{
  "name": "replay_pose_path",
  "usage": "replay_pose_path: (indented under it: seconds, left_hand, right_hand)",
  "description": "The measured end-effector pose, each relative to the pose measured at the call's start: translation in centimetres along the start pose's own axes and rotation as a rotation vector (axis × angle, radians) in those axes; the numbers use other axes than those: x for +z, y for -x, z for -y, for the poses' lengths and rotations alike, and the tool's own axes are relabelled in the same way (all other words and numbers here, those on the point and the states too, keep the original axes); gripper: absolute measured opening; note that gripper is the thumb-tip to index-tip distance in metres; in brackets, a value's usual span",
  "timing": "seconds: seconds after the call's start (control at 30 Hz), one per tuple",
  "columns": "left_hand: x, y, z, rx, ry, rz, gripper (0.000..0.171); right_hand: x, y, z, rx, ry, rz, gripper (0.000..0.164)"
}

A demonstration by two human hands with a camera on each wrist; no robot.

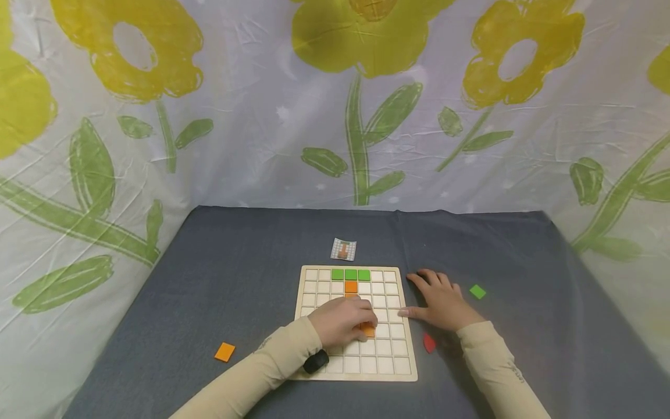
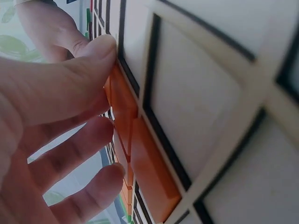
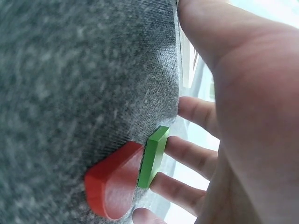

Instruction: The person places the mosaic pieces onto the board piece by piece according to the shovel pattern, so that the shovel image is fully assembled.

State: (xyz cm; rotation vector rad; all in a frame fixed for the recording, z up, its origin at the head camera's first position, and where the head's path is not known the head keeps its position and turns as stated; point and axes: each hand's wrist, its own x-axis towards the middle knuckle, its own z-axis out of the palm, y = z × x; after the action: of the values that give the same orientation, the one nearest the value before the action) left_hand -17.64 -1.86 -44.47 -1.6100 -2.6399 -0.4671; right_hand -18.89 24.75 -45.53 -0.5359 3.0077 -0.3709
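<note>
Over the middle of a pale wooden grid board [image 1: 384,377], my left hand [image 1: 342,321] has its fingers bent around an orange square tile [image 2: 122,86]. Its thumb and index finger pinch the tile's edges at the board's surface. Another orange tile [image 2: 152,170] lies in a neighbouring cell, and the hand partly hides the orange column. Green tiles [image 1: 350,274] fill cells in the top row, with an orange tile [image 1: 350,287] below the middle one. My right hand [image 1: 445,299] rests beside the board with fingers spread, its thumb touching the right edge; it holds nothing.
A red piece with a curved edge [image 1: 429,343] and a loose green tile [image 1: 477,291] lie on the dark cloth at right. One orange tile [image 1: 224,352] lies at left. Behind the board is a small pattern card [image 1: 343,249]; a flowered curtain [image 1: 251,116] hangs beyond.
</note>
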Motion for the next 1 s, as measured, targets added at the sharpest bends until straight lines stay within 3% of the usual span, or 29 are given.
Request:
replay_pose_path:
  seconds: [0.4,1.0]
  left_hand:
    - [0.04,-0.31,-0.15,-0.060,-0.017,0.063,0.023]
    - [0.21,-0.17,-0.25,-0.081,-0.010,0.055,0.023]
  right_hand:
    - [0.15,-0.25,-0.08,0.018,0.018,0.010,0.087]
    - [-0.05,-0.23,0.21,0.020,0.032,0.010,0.087]
